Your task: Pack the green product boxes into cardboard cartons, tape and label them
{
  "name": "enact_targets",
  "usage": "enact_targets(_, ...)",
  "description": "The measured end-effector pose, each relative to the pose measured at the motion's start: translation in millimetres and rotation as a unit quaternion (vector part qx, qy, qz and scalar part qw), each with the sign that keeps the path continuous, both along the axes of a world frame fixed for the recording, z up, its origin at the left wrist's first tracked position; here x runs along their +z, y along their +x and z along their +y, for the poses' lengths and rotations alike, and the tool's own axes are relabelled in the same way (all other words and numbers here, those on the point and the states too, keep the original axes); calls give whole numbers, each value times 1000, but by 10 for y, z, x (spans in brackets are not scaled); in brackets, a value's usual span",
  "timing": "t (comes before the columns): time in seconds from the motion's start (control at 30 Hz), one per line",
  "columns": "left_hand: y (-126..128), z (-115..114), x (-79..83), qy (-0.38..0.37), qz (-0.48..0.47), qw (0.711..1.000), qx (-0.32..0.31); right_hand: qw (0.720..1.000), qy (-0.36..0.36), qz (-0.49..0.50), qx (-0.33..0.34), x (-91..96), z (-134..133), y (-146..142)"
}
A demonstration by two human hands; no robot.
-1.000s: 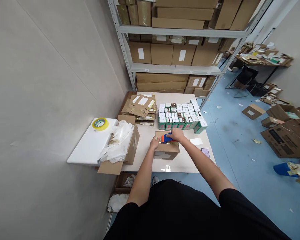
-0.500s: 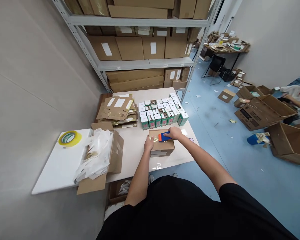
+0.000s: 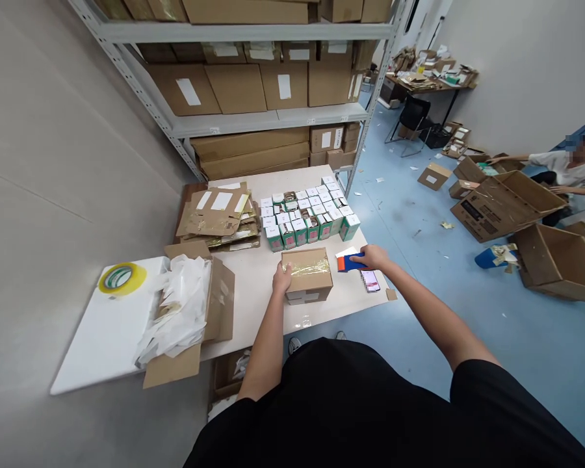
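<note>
A closed cardboard box (image 3: 308, 286) stands on the table in front of me, with shiny tape running across its top. My left hand (image 3: 281, 278) grips the box's left side. To the right of the box, my right hand (image 3: 373, 257) is closed around a blue and orange tape dispenser (image 3: 350, 262), held apart from the box over the table. Close to that hand a phone (image 3: 370, 281) lies with its screen lit. Beyond the box stand rows of small white and green boxes (image 3: 299, 232).
Flattened cardboard (image 3: 214, 211) is stacked at the table's back left. An open carton (image 3: 221, 296) with white packing paper sits at left, beside a yellow tape roll (image 3: 121, 278) on a white board. A metal shelf (image 3: 253, 122) stands behind. A co-worker (image 3: 578, 172) sits among cartons at far right.
My right hand has moved the tape dispenser rightward off the box. Tape now spans the box top, and the phone is uncovered. My left hand stays on the box.
</note>
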State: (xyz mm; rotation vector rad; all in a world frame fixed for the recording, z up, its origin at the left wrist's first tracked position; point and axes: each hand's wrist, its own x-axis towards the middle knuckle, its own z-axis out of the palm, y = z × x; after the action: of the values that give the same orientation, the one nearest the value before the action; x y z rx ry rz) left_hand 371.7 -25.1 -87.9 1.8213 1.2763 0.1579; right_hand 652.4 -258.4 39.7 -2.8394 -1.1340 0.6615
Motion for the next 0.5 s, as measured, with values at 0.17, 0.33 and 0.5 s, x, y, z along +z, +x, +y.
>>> enact_targets(0.17,-3,-13,32,6,9,1000,0,1000,-9,-10,12,-53,56,-77)
enact_targets(0.33,1,-29,94,9,18,1000,1,999,-7,-45,19,-128,95,-343)
enact_targets(0.5,30,-27,149,5,4,1000,13,993,37,-109,26,-437,26,-670)
